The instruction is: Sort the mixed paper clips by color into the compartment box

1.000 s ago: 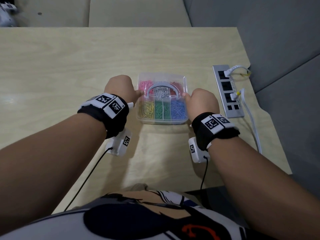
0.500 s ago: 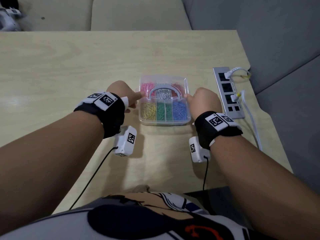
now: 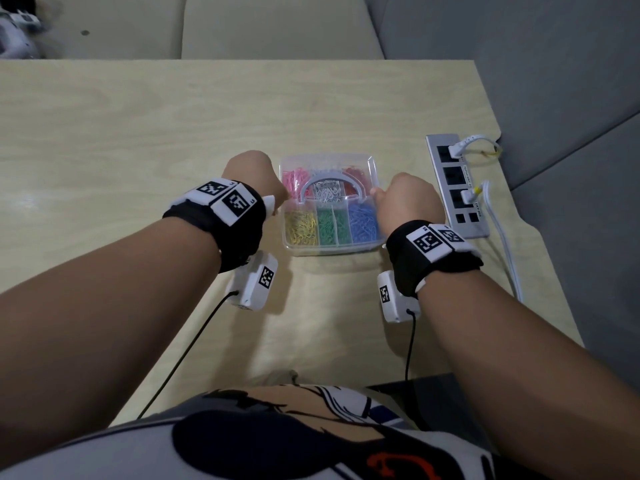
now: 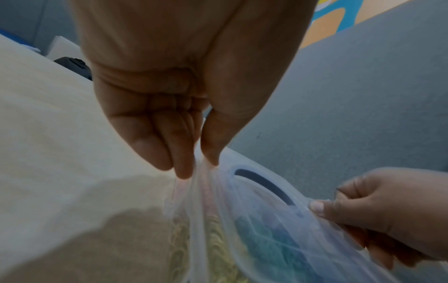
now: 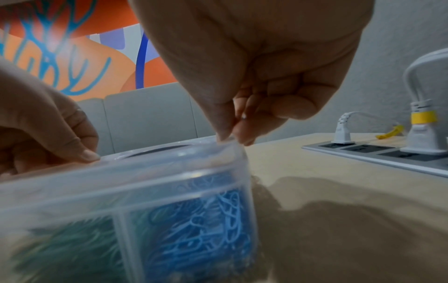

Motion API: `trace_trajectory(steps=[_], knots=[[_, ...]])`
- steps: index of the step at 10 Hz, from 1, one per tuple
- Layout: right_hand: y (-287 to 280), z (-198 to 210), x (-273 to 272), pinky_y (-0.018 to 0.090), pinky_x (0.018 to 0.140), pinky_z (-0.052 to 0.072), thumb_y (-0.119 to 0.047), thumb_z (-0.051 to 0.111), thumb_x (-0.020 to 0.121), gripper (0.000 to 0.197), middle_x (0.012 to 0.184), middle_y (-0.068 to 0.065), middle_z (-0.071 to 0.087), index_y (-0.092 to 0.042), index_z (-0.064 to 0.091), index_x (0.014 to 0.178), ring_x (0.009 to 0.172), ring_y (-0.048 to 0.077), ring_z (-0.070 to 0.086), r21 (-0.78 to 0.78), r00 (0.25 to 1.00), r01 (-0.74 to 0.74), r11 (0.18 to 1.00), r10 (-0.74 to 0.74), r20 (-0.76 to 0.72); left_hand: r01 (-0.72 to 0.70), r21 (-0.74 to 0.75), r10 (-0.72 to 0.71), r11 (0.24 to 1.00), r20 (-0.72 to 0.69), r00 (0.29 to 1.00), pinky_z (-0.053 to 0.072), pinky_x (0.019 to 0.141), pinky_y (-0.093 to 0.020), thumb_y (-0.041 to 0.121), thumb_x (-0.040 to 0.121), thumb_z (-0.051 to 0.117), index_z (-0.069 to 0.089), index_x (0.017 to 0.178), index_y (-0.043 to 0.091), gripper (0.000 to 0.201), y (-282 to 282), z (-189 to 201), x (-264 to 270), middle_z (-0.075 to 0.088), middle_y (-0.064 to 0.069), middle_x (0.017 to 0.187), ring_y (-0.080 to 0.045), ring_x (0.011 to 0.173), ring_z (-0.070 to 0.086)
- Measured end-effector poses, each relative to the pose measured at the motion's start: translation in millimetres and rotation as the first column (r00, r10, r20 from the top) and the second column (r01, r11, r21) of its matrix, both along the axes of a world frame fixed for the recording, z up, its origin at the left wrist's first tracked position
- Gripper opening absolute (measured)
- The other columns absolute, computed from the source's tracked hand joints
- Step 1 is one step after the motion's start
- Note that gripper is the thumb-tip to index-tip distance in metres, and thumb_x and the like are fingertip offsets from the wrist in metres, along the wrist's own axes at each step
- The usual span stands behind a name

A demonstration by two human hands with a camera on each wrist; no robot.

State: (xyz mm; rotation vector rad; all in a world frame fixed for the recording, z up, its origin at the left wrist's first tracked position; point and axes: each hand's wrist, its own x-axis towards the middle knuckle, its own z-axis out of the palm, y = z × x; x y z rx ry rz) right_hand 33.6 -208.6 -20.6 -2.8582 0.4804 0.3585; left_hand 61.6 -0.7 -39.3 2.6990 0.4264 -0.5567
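A clear compartment box point(image 3: 332, 250) with a grey-handled lid sits on the table between my hands. Through the plastic I see pink, white and red paper clips at the back. Yellow point(image 3: 301, 228), green and blue paper clips point(image 5: 201, 237) fill the front row. My left hand point(image 3: 254, 176) pinches the box's left rim point(image 4: 194, 172) between thumb and fingertips. At the right rim point(image 5: 232, 142), my right hand point(image 3: 407, 199) pinches the plastic the same way. From the head view both sets of fingertips are hidden behind the knuckles.
A grey power strip point(image 3: 457, 188) with white plugs and a trailing white cable point(image 3: 502, 244) lies just right of the box. The table's right edge point(image 3: 519, 216) is close beyond it. Pale cushions run along the far side.
My left hand has drawn back slightly along the box's left side. The right hand keeps its place on the right rim, and the box stays where it was.
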Motion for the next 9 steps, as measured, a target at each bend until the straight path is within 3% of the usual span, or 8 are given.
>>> trace_trajectory(steps=[1,2,4,5,7,8,9], knots=[[0,0,-1,0.033,0.062,0.036,-0.038,0.048,0.101,0.031,0.069,0.004,0.043,-0.012,0.048,0.084,0.071,0.026,0.047,0.002,1.0,0.0,1.0,0.0,0.002,0.034,-0.015,-0.033,0.999,0.033,0.999,0.056,0.062,-0.032,0.015,0.065,0.068,0.07,0.072,0.007,0.011,-6,8,2,0.069,-0.01,0.074,-0.025,0.065,0.068],[-1,0,0,0.033,0.061,0.036,-0.037,0.047,0.102,0.031,0.066,0.003,0.041,-0.011,0.047,0.085,0.068,0.025,0.047,0.019,1.0,0.018,1.0,-0.018,-0.013,0.058,-0.037,-0.055,0.998,0.066,0.996,0.059,0.068,-0.036,0.014,0.069,0.072,0.072,0.072,0.005,0.01,-5,9,-1,0.071,-0.011,0.075,-0.025,0.067,0.07],[-1,0,-2,0.033,0.062,0.037,-0.037,0.046,0.102,0.029,0.073,0.005,0.046,-0.011,0.047,0.089,0.073,0.027,0.049,0.028,1.0,0.014,1.0,-0.014,0.007,0.124,-0.007,-0.122,0.992,0.143,0.982,0.054,0.067,-0.035,0.021,0.082,0.064,0.071,0.075,0.003,0.02,-5,9,-8,0.069,-0.013,0.075,-0.029,0.071,0.067],[0,0,-5,0.034,0.063,0.037,-0.036,0.044,0.103,0.027,0.079,0.006,0.048,-0.012,0.045,0.092,0.075,0.027,0.05,0.041,1.0,0.01,0.999,-0.01,0.021,0.126,-0.014,-0.122,0.992,0.153,0.981,0.055,0.072,-0.037,0.028,0.088,0.061,0.066,0.08,0.004,0.027,-7,12,-15,0.068,-0.012,0.078,-0.03,0.076,0.066],[-12,6,-12,0.033,0.064,0.034,-0.033,0.033,0.103,0.029,0.085,0.009,0.05,-0.01,0.047,0.092,0.077,0.028,0.049,0.036,1.0,0.009,0.999,-0.009,-0.019,0.061,-0.128,-0.041,0.99,0.157,0.987,0.054,0.078,-0.039,0.035,0.096,0.048,0.065,0.087,0.004,0.037,-6,21,-27,0.072,-0.012,0.08,-0.03,0.081,0.067],[-27,15,-13,0.033,0.066,0.035,-0.035,0.031,0.103,0.032,0.088,0.011,0.05,-0.01,0.047,0.091,0.081,0.029,0.048,0.001,0.999,0.006,1.0,-0.006,-0.044,-0.026,-0.331,0.08,0.943,0.152,0.985,0.056,0.081,-0.04,0.03,0.095,0.046,0.064,0.078,0.01,0.032,-8,23,-32,0.073,-0.01,0.079,-0.028,0.081,0.069],[-43,31,-19,0.034,0.068,0.038,-0.041,0.031,0.102,0.04,0.088,0.013,0.054,-0.008,0.051,0.09,0.084,0.031,0.054,0.025,1.0,-0.001,1.0,0.001,-0.002,-0.066,-0.353,0.124,0.933,0.143,0.982,0.057,0.081,-0.042,0.039,0.092,0.051,0.062,0.101,0.014,0.029,-7,24,-39,0.072,-0.007,0.088,-0.025,0.086,0.069]])
